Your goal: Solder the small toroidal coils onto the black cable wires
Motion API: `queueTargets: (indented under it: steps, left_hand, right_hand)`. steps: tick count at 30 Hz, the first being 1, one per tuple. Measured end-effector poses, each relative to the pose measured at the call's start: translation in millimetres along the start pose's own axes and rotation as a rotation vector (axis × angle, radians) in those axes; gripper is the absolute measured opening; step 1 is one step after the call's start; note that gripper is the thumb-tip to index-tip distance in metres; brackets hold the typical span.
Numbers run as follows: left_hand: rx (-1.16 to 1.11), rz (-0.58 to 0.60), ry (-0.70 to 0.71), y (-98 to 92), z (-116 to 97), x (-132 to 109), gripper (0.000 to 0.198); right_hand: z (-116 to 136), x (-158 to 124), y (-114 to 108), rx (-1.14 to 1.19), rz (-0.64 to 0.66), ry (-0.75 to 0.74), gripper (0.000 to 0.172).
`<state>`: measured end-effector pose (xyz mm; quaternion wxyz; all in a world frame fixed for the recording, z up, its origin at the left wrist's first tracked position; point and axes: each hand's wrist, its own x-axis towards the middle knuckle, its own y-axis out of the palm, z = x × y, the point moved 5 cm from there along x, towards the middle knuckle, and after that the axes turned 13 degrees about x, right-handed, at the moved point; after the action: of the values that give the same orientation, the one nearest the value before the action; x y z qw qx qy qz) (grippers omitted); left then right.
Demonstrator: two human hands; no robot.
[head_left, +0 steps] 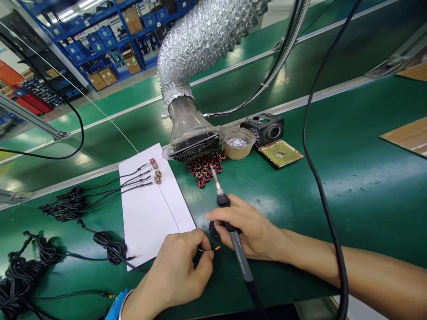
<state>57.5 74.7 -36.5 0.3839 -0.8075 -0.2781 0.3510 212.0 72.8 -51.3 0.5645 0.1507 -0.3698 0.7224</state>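
My right hand [245, 226] is wrapped round a soldering iron [237, 249] with a black and grey handle, its metal tip pointing up and away over the bench. My left hand [183, 264] pinches a thin cable between thumb and forefinger; the cable's coloured wire ends [217, 248] stick out to the right, near the iron's handle. Part of a round black object [214, 232] shows beside my right fingers. Beyond the iron's tip lies a pile of small red and black rings [204, 171]. A white sheet [150, 213] lies past my left hand.
Coiled black cables [68, 203] lie at the left, several reaching small copper-wound parts [157, 177] on the sheet. A fume extractor nozzle [191, 133] hangs over the rings. Behind are a round tub [238, 143] and a yellow sponge tray [280, 153]. A black cord [315, 173] crosses at right.
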Motion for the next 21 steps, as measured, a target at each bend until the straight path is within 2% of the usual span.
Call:
queueTargets:
  steps: [8, 15, 21]
  left_hand:
    - [-0.192, -0.047, -0.011, -4.2, 8, -1, 0.014]
    - [-0.169, -0.107, 0.037, -4.0, 9, -2, 0.011]
    - [-0.011, -0.348, 0.121, -16.7, 3, -2, 0.028]
  right_hand:
    - [1, -7, 0, 0.047, -0.082, 0.040, 0.028]
    - [20, 2, -4, 0.150, -0.082, 0.086, 0.030]
    - [12, 11, 2, 0.248, -0.133, 0.244, 0.030]
